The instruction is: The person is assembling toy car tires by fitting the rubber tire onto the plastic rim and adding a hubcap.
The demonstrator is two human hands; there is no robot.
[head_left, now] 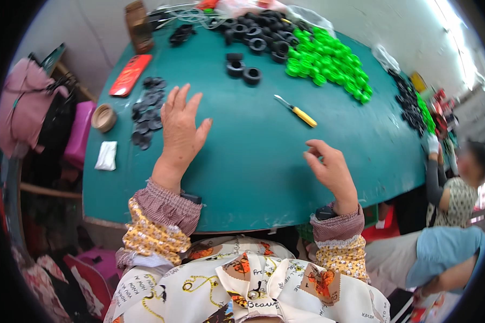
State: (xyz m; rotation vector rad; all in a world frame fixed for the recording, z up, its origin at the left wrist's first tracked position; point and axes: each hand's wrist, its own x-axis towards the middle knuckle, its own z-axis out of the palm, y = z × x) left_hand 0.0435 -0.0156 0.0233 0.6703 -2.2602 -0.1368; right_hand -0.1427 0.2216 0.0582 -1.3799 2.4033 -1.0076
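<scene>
On the green bench, the left grip spreads empty beside dark discs; the right grip hangs empty, loosely open, near the yellow-handled tool, best lifted by its handle, blade outward

1. Your left hand, fingers spread and holding nothing visible, is just right of the flat dark discs on the green tabletop.
2. Your right hand has loosely curled fingers, nearer you than the yellow-handled tool with a slim metal blade.
3. Far from you, bright green plastic pieces lie right of hollow black round pieces.
4. On your left are a red flat rectangular object, a tan roll and a small white packet.
5. Right of the table, a co-worker wears a white glove.
</scene>
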